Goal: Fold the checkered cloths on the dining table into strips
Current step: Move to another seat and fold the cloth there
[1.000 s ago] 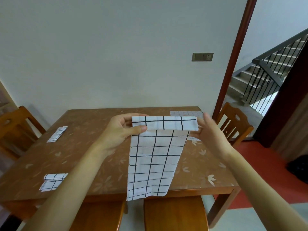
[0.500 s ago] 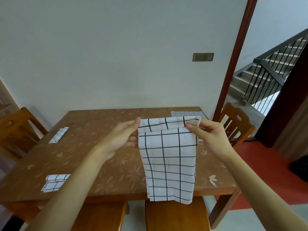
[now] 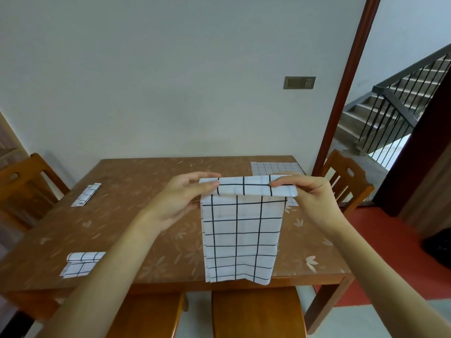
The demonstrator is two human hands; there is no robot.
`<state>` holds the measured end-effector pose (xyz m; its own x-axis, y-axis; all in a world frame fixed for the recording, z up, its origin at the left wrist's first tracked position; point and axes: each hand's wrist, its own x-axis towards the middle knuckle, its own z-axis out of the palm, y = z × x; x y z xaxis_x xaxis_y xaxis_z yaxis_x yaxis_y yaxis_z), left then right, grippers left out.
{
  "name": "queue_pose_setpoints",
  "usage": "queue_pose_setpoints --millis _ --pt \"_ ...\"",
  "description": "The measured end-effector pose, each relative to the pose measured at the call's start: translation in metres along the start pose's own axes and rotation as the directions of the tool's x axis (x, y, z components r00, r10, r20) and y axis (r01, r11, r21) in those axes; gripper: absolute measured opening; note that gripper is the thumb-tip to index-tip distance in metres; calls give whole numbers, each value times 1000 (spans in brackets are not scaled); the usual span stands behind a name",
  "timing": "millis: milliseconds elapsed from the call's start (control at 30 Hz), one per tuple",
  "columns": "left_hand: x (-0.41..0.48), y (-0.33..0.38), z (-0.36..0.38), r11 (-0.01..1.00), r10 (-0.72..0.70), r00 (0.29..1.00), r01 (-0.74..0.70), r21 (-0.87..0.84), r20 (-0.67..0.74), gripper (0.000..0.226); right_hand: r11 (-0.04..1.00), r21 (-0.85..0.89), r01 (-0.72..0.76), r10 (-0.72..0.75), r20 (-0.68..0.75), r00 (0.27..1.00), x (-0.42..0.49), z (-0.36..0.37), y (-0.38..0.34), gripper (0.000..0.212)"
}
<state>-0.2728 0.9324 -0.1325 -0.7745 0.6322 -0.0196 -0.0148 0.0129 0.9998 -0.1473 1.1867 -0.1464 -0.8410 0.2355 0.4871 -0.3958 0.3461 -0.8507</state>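
A white cloth with a black grid (image 3: 241, 237) hangs above the brown dining table (image 3: 151, 230), its lower end reaching the table's front edge. Its top is turned over into a narrow folded band. My left hand (image 3: 180, 198) pinches the band's left end between thumb and fingers. My right hand (image 3: 307, 193) pinches the band's right end. A folded checkered strip (image 3: 86, 195) lies at the far left of the table. Another partly rolled checkered cloth (image 3: 81, 264) lies at the near left. A flat checkered cloth (image 3: 273, 168) lies at the far right corner, partly hidden by my right hand.
Wooden chairs stand at the left (image 3: 22, 181), at the right (image 3: 346, 181) and two in front of me under the table edge (image 3: 256, 313). A wall is behind the table. A doorway to stairs (image 3: 390, 118) opens at the right.
The cloth's top edge has been turned over again into a flat band. Both hands shifted slightly left and now pinch the band's ends; the hanging part looks shorter and straighter.
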Motion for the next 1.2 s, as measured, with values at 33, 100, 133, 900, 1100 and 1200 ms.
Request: queue_pose_setpoints --millis 33,100,133,900,1100,1200 --pt "0 -1 1 1000 4 1000 -4 1 -7 38 1000 -15 9 -9 2 1000 0 0 0 36" --pt "0 -1 2 1000 23 1000 -23 -13 -22 38 999 -34 15 -15 16 1000 0 -1 -3 34" --pt "0 -1 2 999 29 999 -30 -28 -34 37 999 -35 4 -3 24 1000 -1 -1 -4 34" --pt "-3 -15 0 969 -35 999 25 248 34 57 1000 14 -4 5 -85 996 -7 3 -13 18" --pt "2 -8 3 984 -135 974 153 -92 179 81 983 -139 117 -113 35 993 -8 -8 -5 39" --pt "2 -2 7 995 -67 995 72 -66 69 37 974 -202 107 -96 63 993 -9 -10 -5 60"
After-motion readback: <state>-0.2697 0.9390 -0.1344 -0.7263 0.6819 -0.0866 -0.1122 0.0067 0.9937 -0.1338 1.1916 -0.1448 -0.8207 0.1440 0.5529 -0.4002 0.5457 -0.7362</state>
